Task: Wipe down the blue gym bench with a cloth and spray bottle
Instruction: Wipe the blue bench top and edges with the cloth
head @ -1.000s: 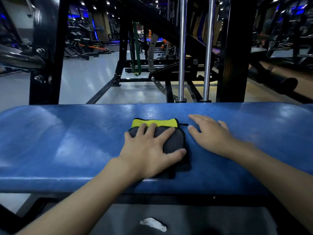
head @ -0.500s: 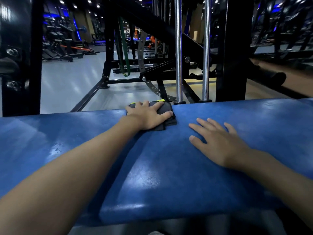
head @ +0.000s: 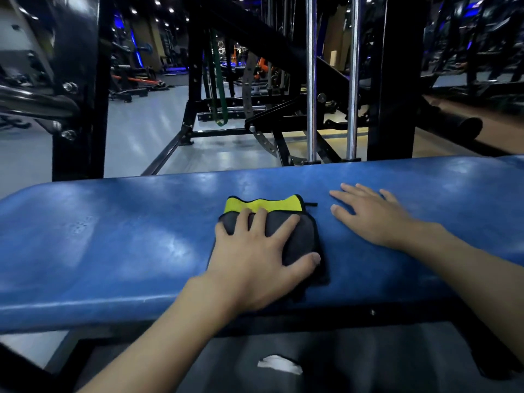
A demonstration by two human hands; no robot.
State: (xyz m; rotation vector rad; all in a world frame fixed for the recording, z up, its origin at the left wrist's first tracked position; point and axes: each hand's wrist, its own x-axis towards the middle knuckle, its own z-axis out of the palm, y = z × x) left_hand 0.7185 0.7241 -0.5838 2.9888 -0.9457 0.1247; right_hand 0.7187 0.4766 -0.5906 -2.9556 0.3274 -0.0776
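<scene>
Grey-yellow cloth flat on blue table, near front edge, pressed under left hand, fingers spread straight. Just beside it, right hand palm-down on table, fingers open.

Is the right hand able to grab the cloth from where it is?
Probably yes. The right hand lies flat on the blue bench beside the cloth, only bare bench between them. The left hand presses on most of the cloth, but its yellow strip and right edge are uncovered.
</scene>
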